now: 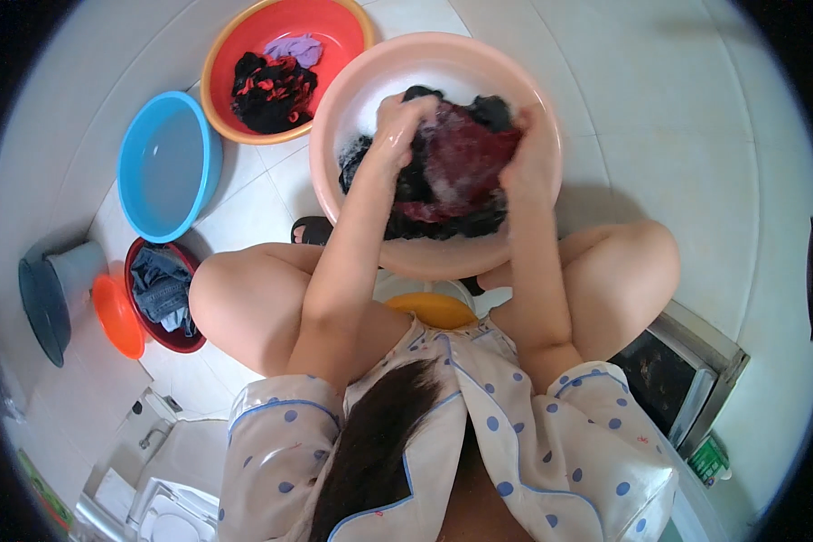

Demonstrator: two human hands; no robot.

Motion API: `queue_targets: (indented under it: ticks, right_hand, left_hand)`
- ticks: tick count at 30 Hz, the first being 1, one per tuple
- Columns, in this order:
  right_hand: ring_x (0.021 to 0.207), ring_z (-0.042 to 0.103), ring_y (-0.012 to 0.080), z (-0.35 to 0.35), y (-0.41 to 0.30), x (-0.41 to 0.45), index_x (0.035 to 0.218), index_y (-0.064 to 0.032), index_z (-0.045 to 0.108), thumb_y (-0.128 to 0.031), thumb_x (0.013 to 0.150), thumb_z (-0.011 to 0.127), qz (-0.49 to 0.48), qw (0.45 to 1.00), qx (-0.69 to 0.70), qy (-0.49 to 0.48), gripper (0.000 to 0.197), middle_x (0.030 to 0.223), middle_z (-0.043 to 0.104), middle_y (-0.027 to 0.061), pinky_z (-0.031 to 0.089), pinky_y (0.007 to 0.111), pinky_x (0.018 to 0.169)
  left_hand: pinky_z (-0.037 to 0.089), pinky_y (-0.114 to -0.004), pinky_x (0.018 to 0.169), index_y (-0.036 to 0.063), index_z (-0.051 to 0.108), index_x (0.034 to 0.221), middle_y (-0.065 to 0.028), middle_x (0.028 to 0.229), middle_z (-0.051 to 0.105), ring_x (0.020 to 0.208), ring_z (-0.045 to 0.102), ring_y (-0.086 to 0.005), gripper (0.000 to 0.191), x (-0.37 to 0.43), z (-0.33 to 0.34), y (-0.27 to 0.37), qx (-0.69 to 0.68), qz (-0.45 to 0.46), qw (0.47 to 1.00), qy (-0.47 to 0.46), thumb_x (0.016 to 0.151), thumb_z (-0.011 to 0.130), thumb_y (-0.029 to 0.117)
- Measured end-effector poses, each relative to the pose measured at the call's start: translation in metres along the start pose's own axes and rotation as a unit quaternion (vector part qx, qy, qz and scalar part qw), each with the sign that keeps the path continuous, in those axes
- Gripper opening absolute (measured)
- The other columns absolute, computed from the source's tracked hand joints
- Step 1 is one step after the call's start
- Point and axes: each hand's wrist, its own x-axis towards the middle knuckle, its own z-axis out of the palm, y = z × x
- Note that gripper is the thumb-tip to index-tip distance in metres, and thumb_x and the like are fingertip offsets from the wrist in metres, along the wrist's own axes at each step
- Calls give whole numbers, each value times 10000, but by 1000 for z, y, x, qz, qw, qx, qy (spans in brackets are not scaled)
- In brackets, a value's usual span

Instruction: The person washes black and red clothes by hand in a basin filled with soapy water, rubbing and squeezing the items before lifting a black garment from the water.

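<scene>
A large pink plastic basin (pixel 325 162) stands before me, holding sudsy water and wet dark laundry. Both my hands are over it. My left hand (pixel 406 125) grips black fabric near the middle of the basin. My right hand (pixel 528 152), a little blurred, holds the right edge of a dark red cloth (pixel 464 156). That cloth stretches between the two hands, wet and foamy. Black garments (pixel 413 227) lie in the water below and to the left of it. Some of the fingers are hidden by the fabric.
An orange-rimmed red basin (pixel 342 20) holds black-and-red and lilac clothes. Beside it stands a blue basin (pixel 213 159) with water. A dark red basin (pixel 132 298) holds denim. An orange basin (pixel 118 318) and a grey-blue bucket (pixel 81 271) are farther left. A toilet (pixel 169 522) is lower left.
</scene>
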Motion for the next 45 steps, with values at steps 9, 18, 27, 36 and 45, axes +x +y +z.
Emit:
queue_targets:
  ticks: [9, 18, 27, 36, 45]
  right_hand:
    - [602, 446, 131, -17, -33, 20, 617, -115, 482, -257, 759, 546, -24, 985, -130, -113, 211, 610, 458, -21, 381, 278, 617]
    - [748, 491, 235, -31, 93, 30, 867, 27, 566, -276, 837, 431, 67, 917, -374, -120, 333, 845, 567, 155, 375, 344, 702]
    - [965, 549, 296, -2, 69, 103, 849, -151, 653, -374, 757, 544, -231, 649, -717, -106, 265, 1023, 606, 120, 429, 390, 836]
    - [1238, 319, 310, -61, 135, 162, 1283, -75, 354, -511, 677, 623, -89, 515, -846, -111, 794, 1289, 386, 205, 275, 385, 1016]
    - [1143, 431, 322, -62, 173, 186, 1197, -110, 475, -441, 766, 536, 16, 412, -891, -191, 548, 1251, 455, 137, 312, 425, 976]
  left_hand:
    - [375, -243, 575, -10, 561, 627, -40, 631, 537, 597, 476, -121, 113, -11, 26, 22, 147, 68, 980, -113, 613, 552, 102]
    - [400, -300, 699, 27, 623, 819, -141, 866, 586, 758, 528, -212, 460, 28, -24, -20, 385, -88, 912, -113, 660, 541, 451]
    - [391, -388, 874, 114, 644, 958, -117, 1086, 567, 1095, 457, -276, 406, 76, -55, -82, 644, 156, 738, 129, 667, 647, 398]
    - [421, -429, 853, 153, 278, 1331, -213, 1177, 481, 1051, 506, -337, 881, 72, -39, -123, 655, -137, 736, 104, 641, 654, 551]
    - [413, -423, 809, 132, 548, 1144, -123, 1013, 610, 987, 560, -277, 508, 101, -40, -144, 702, -232, 673, -5, 778, 529, 482]
